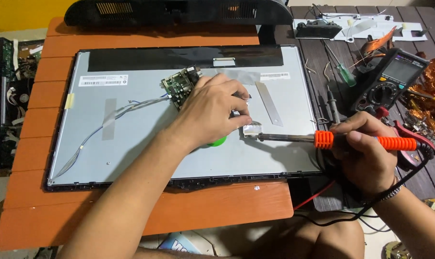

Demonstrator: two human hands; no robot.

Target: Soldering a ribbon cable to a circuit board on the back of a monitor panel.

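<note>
The right hand (364, 153) grips an orange-handled soldering iron (323, 139), its tip at a small silvery tab (251, 129) on the grey metal-backed display panel (131, 153), while the left hand (212, 112), fingers curled, seems to pinch something there beside the green circuit board (179, 86), so the joint looks unfinished.

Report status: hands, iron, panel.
Right hand grips soldering iron, tip at foil tab. Left hand rests by circuit board on panel back. Nothing blocking the tip.

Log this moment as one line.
left hand: pressing green circuit board | right hand: gripping orange-handled soldering iron | base: grey metal monitor back panel
</note>
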